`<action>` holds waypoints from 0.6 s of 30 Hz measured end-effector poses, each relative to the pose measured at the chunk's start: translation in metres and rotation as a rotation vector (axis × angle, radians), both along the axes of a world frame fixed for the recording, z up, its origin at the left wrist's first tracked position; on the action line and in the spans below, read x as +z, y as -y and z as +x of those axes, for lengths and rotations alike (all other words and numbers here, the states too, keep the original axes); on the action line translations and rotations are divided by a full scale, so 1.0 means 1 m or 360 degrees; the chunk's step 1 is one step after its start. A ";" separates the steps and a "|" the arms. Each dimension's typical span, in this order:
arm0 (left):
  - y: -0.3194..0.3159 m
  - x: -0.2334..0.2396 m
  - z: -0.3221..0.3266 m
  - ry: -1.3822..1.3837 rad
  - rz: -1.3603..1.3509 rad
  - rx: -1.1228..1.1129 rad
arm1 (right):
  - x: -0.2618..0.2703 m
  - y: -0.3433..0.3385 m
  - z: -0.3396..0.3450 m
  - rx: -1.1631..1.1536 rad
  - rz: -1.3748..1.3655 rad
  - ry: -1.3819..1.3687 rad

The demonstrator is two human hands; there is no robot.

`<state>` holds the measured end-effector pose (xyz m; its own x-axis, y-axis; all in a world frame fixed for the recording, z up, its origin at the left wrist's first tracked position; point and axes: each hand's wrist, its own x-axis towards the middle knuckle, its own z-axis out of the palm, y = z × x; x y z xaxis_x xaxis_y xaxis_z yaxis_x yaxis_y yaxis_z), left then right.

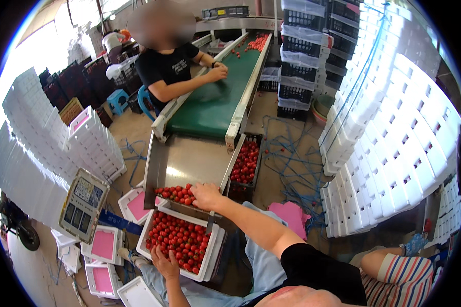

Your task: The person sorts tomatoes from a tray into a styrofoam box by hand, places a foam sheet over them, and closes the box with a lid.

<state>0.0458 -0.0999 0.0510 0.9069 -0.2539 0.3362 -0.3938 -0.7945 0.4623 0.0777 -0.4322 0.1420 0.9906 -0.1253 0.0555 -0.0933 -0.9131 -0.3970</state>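
Observation:
A white foam crate (211,255) full of small red tomatoes (178,240) stands before me under the lip of a metal chute (192,161). My left hand (165,264) rests with spread fingers at the crate's near left edge, touching the tomatoes there. On the chute's lower end my right hand (206,195) lies at the right side of a row of tomatoes (176,193); its fingertips are partly hidden, so whether it grips any cannot be told. Above the chute ends a green conveyor belt (207,103), with more tomatoes (257,42) at its far end.
A co-worker (173,69) sits left of the belt. A black crate of tomatoes (246,165) stands right of the chute. A scale display (84,205) is at left, near foam boxes with pink liners (103,243). Tall stacks of white foam crates (399,146) and blue straps (292,153) are at right.

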 end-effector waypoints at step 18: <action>0.051 -0.035 0.022 0.0139 0.0346 -0.0317 | 0.034 0.026 -0.030 0.0064 0.0278 0.0203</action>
<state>0.0674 -0.1510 0.0161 0.8022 -0.4982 0.3291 -0.5824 -0.7743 0.2475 0.0475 -0.4578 0.1763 0.9813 -0.1042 0.1618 0.0033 -0.8315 -0.5555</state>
